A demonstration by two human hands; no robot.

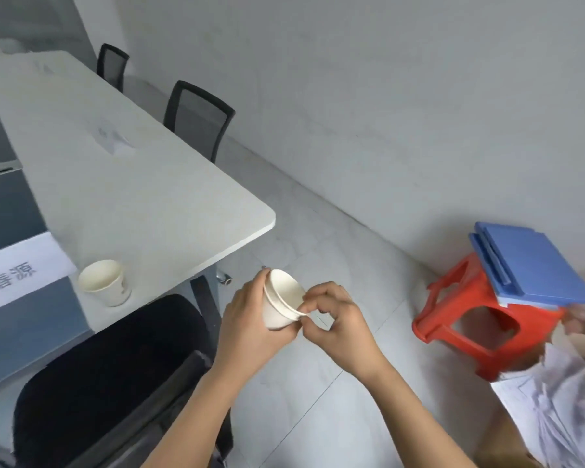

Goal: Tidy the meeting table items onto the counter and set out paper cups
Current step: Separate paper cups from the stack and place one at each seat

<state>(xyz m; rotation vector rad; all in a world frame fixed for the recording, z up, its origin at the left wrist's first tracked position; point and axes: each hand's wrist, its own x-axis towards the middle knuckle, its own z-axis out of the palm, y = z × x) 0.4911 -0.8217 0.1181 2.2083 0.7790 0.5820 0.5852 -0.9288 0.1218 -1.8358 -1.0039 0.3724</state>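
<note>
1. Closest in, the person is holding what appear to be two nested cups [279, 307] in front of the body, over the floor just off the table's corner. The left hand [250, 320] is wrapping curled fingers and thumb round the outer cup's wall, with the mouth tilting up and to the right.
2. The right hand [340, 327] is pinching the rim at its lower edge between thumb and forefinger [309, 312]. Its other fingers are curling loosely and holding nothing.
3. The step in hand is probably the freeing of one cup from the other. To do it well, the left hand should be gripping lightly, since thin paper walls crush easily. The right should be peeling the rim with a slight twist and drawing straight along the cups' axis.
4. Just to the left, a black chair [108, 366] is sitting against the table [149, 184].
5. Beyond it, a single paper cup [105, 282] is standing upright near the table's edge, beside a name card [17, 275].
6. Farther right, a red stool [453, 319] is carrying blue folders [534, 261] near the wall.
7. Farthest off, two mesh chairs [196, 116] are standing along the table's far side.
</note>
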